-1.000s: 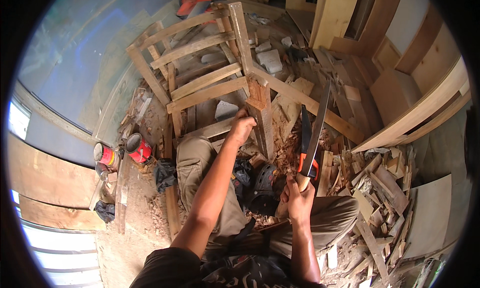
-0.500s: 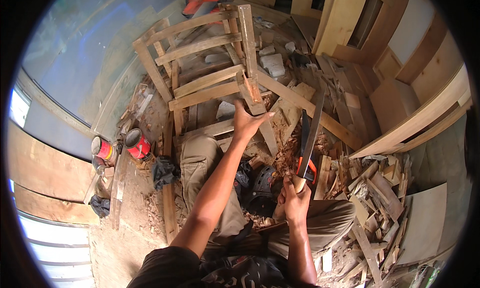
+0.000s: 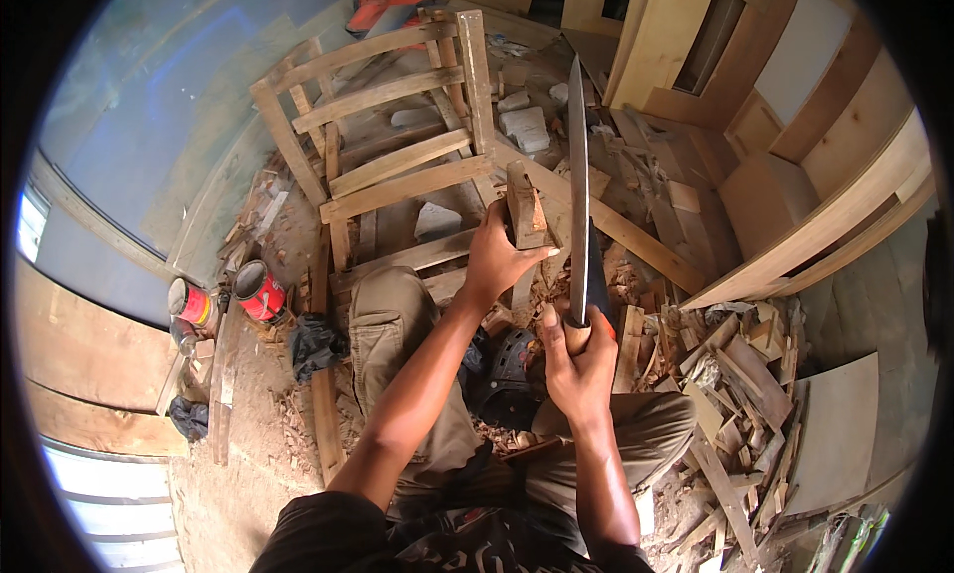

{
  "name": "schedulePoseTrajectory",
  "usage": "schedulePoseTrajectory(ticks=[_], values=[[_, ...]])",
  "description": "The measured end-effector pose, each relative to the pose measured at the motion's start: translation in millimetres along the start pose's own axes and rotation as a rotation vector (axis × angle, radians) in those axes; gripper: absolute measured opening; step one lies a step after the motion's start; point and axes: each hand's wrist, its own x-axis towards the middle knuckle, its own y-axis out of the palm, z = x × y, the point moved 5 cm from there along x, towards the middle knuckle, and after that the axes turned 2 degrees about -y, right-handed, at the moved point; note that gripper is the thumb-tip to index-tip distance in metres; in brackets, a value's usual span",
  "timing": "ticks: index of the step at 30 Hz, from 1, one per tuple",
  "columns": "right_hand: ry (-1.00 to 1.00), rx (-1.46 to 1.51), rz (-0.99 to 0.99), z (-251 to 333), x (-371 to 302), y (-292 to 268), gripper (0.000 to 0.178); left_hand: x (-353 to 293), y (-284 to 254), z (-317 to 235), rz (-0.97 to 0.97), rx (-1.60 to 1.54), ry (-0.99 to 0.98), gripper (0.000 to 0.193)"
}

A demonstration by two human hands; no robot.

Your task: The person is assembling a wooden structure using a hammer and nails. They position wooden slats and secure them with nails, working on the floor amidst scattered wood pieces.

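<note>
My left hand (image 3: 497, 255) is closed round a short wood block (image 3: 524, 207), which stands upright with a rough, reddish chopped face. Just right of it, a machete (image 3: 579, 180) points up and away, its wooden handle gripped in my right hand (image 3: 579, 364). The long blade is beside the block, apart from it. Beyond my left hand stands a wooden chair-like frame (image 3: 397, 188) with several slats. A black saw blade (image 3: 596, 265) shows partly behind the machete, with a bit of orange at its handle end.
Wood scraps (image 3: 745, 374) pile up on the right, below leaning wooden panels (image 3: 835, 245). Two red cans (image 3: 260, 293) and a black plastic bag (image 3: 318, 342) lie left of my knee. A dark clog (image 3: 515, 366) is between my legs. Chips litter the floor.
My left hand has lifted the wood block off the piece by the frame and turned it upright. My right hand has risen slightly leftward, swinging the machete more upright and closer to the block.
</note>
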Motion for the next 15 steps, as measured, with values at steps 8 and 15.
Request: schedulePoseTrajectory(ticks=[8, 15], values=[[-0.061, -0.036, 0.027, 14.5, 28.1, 10.1, 0.031, -2.4, 4.5, 2.6, 0.077, 0.056, -0.075, 0.077], [-0.049, -0.036, 0.06, 22.3, 29.9, 16.6, 0.03, -16.3, -1.1, 1.2, 0.09, 0.114, -0.108, 0.078]])
